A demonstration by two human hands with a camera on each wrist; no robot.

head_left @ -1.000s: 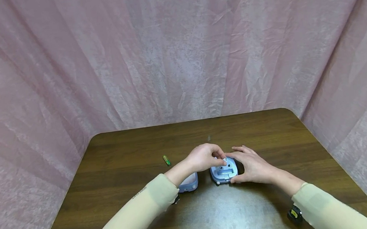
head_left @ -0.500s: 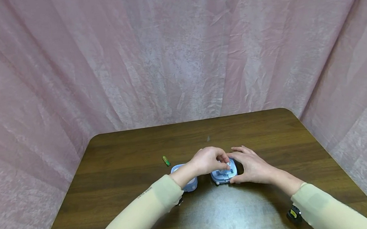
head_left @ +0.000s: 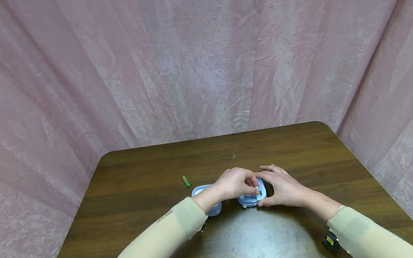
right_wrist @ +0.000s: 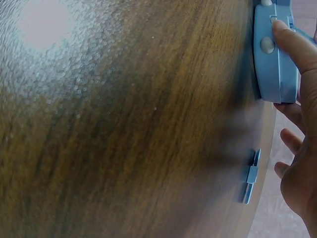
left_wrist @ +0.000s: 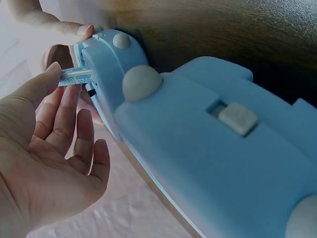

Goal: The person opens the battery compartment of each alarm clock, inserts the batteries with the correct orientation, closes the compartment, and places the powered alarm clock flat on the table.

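Here's the left hand [head_left: 235, 182], grip pinching a white battery [left_wrist: 76, 77] at the face of the blue case [head_left: 245, 201]; blue print runs along it, seemingly letters, too small to read! Dark sleeve lettering [head_left: 165, 216] blurs too. The right hand [head_left: 282, 185] clasps the case's side on the bench [head_left: 141, 168]. Since a second ago, the left fingertips have shifted nearer the wearer, and more of the second blue case [head_left: 216, 210] shows past the forearm!

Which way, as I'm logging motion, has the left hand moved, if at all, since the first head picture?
Yes: against the green cylinder on the table, the left hand has shifted slightly right and down in view.
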